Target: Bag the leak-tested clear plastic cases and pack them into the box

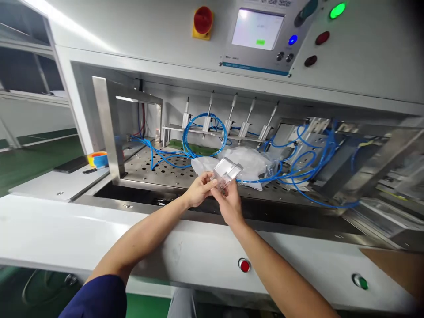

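1. A pale grey machine cabinet (pixel 149 35) fills most of the view, with a long recessed bay across its middle.
2. Inside the bay lies a metal bed (pixel 139 174) dotted with round holes; a dark open channel runs along its front.
3. An upright metal frame (pixel 112 132) stands at the bay's left end.
4. Blue tubing (pixel 326 152) sprawls over the bed, looping into a coil near the centre and tangling at the right.
5. Crumpled translucent plastic (pixel 250 161) rests on the bed behind the hands.
6. On the upper panel is a lit screen (pixel 255 28).
7. The person's left hand (pixel 201 191) pinches the left side of a clear part between thumb and fingers. The right hand (pixel 230 203) grips its lower right side, fingers partly hidden behind it.
8. That clear part (pixel 228 170), blocky and see-through, is held tilted just in front of the plastic, near the centre of the view.
9. Left of the screen sits a red knob (pixel 203 20) on a yellow base.
10. A red button (pixel 244 265) is set in the white front ledge, beside the right forearm.
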Action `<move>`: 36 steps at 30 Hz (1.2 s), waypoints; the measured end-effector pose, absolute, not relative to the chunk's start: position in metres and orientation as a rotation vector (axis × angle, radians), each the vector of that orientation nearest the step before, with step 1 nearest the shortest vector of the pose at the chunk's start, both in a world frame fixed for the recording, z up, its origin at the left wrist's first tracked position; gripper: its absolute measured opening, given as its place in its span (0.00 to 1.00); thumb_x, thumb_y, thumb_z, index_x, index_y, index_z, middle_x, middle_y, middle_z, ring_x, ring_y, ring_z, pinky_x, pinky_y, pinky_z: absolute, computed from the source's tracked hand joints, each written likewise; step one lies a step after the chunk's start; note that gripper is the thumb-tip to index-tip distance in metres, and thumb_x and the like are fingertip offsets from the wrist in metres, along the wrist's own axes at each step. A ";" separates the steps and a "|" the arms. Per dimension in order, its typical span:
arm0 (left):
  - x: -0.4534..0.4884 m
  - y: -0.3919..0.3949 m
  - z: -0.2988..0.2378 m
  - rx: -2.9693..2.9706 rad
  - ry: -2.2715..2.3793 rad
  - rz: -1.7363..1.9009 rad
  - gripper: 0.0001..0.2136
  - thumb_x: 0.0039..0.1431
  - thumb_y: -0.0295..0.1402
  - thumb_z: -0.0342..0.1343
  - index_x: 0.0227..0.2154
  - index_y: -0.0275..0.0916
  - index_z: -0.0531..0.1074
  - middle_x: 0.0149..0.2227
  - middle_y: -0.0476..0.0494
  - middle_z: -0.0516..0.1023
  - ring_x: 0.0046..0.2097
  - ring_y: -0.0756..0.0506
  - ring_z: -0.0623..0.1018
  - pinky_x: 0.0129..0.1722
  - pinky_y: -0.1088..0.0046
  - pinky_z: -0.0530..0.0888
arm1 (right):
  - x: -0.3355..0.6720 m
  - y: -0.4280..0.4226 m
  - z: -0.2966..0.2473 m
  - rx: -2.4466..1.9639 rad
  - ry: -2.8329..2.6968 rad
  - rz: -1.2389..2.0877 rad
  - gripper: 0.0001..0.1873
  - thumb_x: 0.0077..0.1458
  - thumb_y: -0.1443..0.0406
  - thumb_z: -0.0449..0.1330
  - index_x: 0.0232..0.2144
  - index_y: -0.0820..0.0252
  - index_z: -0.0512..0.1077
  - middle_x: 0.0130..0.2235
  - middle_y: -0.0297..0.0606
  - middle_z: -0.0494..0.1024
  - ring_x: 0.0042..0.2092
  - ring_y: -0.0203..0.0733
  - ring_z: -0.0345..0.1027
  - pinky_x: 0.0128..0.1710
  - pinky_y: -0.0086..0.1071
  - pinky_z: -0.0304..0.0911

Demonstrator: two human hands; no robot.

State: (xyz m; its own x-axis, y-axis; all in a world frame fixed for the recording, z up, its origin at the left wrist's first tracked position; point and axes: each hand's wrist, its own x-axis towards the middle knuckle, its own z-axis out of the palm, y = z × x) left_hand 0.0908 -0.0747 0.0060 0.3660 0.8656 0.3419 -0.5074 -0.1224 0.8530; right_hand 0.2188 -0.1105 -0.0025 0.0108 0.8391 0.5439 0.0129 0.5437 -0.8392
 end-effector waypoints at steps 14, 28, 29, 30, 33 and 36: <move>0.061 -0.046 -0.015 2.596 1.083 0.976 0.30 0.65 0.54 0.51 0.63 0.42 0.68 0.74 0.35 0.45 0.75 0.30 0.43 0.73 0.43 0.48 | 0.321 -0.121 0.000 -1.330 -1.544 0.111 0.40 0.52 0.57 0.66 0.64 0.60 0.63 0.59 0.51 0.73 0.52 0.55 0.73 0.54 0.48 0.71; 0.088 -0.049 0.002 2.889 1.138 1.251 0.36 0.62 0.48 0.58 0.70 0.47 0.54 0.75 0.40 0.26 0.74 0.27 0.38 0.72 0.40 0.51 | 0.465 -0.207 0.031 -1.759 -1.674 -0.442 0.37 0.55 0.62 0.67 0.65 0.60 0.63 0.60 0.50 0.72 0.59 0.60 0.68 0.58 0.50 0.65; 0.096 -0.046 0.008 2.920 1.139 1.236 0.38 0.61 0.47 0.59 0.71 0.47 0.52 0.75 0.40 0.24 0.74 0.26 0.37 0.71 0.40 0.50 | 0.475 -0.212 0.032 -1.782 -1.660 -0.443 0.37 0.55 0.61 0.67 0.65 0.60 0.63 0.60 0.50 0.72 0.59 0.60 0.68 0.58 0.49 0.65; 0.104 -0.041 0.013 2.947 1.158 1.203 0.40 0.59 0.47 0.60 0.71 0.47 0.50 0.75 0.39 0.24 0.74 0.25 0.36 0.71 0.40 0.51 | 0.484 -0.218 0.032 -1.807 -1.640 -0.439 0.38 0.55 0.60 0.67 0.65 0.60 0.63 0.61 0.49 0.72 0.58 0.60 0.69 0.58 0.48 0.65; 0.125 -0.026 0.019 3.000 1.333 1.015 0.41 0.58 0.44 0.60 0.71 0.47 0.49 0.75 0.35 0.37 0.74 0.24 0.40 0.69 0.34 0.52 | 0.521 -0.236 0.032 -1.905 -1.550 -0.392 0.38 0.55 0.57 0.67 0.65 0.60 0.63 0.61 0.49 0.72 0.57 0.60 0.70 0.55 0.46 0.67; 0.136 -0.012 0.008 3.018 1.514 0.834 0.37 0.62 0.40 0.54 0.71 0.42 0.49 0.68 0.29 0.61 0.72 0.26 0.52 0.65 0.34 0.57 | 0.573 -0.254 0.031 -2.038 -1.419 -0.287 0.40 0.54 0.53 0.67 0.65 0.60 0.64 0.57 0.49 0.76 0.54 0.58 0.73 0.51 0.44 0.69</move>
